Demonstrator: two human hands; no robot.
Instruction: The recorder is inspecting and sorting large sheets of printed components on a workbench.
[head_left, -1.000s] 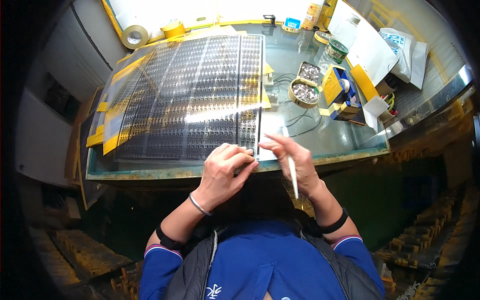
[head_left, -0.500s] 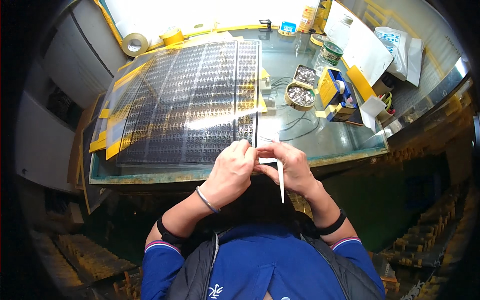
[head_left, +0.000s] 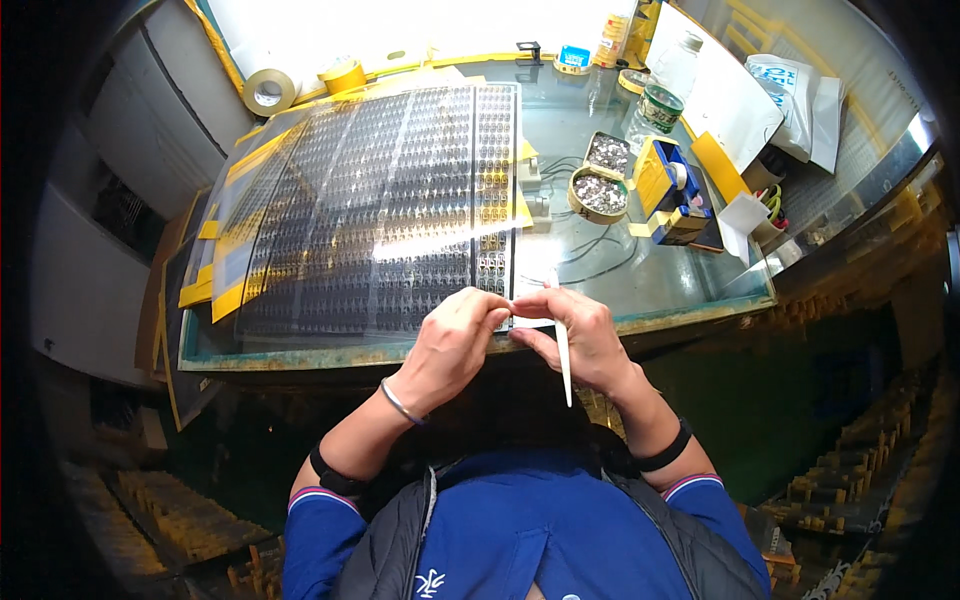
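My left hand [head_left: 452, 342] is at the near right corner of a clear film sheet [head_left: 350, 215] printed with rows of small dark shapes. Its thumb and fingers are drawn together; whatever lies between them is hidden. Beside it, almost touching fingertips, my right hand [head_left: 585, 338] is closed around a slim white stick-like tool [head_left: 565, 370], whose tapered end points toward me. The sheet lies over other sheets with yellow tape on their edges, on a glass-topped table [head_left: 660, 285].
Right of the sheet stand two small tins [head_left: 600, 195] of tiny pieces and a blue-and-yellow tape dispenser [head_left: 675, 195]. Farther back are a green-labelled jar [head_left: 660, 108] and a clear bottle [head_left: 678, 62]. Tape rolls [head_left: 268, 91] sit at the far left; a white plastic bag [head_left: 785, 100] lies far right.
My left hand has shifted slightly left and down, away from the right fingertips, and its fingers have straightened somewhat. My right hand and the white tool have barely moved.
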